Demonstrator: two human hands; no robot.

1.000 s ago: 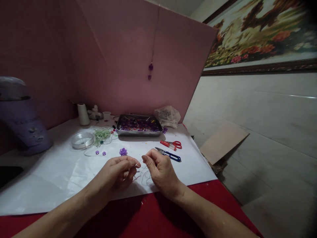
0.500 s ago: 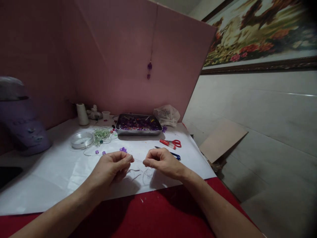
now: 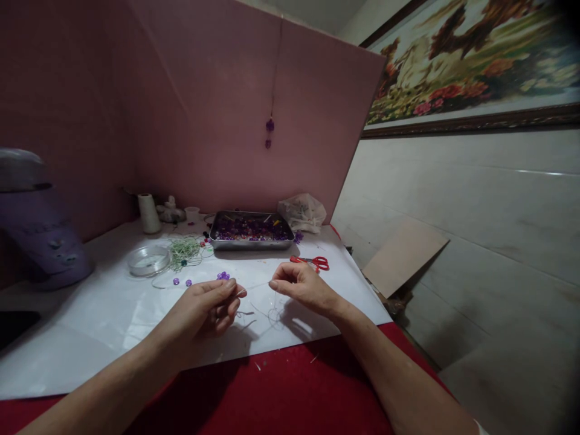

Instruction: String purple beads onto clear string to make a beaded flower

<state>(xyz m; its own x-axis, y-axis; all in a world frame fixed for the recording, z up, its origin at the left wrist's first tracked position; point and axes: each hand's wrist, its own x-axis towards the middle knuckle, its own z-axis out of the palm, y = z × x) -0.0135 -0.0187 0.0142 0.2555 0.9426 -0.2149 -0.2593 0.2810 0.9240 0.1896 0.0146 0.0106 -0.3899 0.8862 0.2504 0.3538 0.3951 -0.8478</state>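
A thin pale thread runs between my two hands above the white sheet. My left hand pinches one part of it between thumb and forefinger, the other fingers curled below. Thumb and forefinger of my right hand grip the thread a short way to the right, and a loose loop hangs beneath. Just behind my left hand lies a cluster of purple beads, with two single purple beads to its left. Red-handled scissors lie behind my right hand.
At the back stand a metal tray of beads, a plastic bag, a small cup and a thread cone. A clear spool sits beside tangled green thread. A purple container is at left.
My hands have moved a little apart, my right hand slightly up and to the right, with the thread stretched between them. The blue-handled snips are now hidden behind my right hand.
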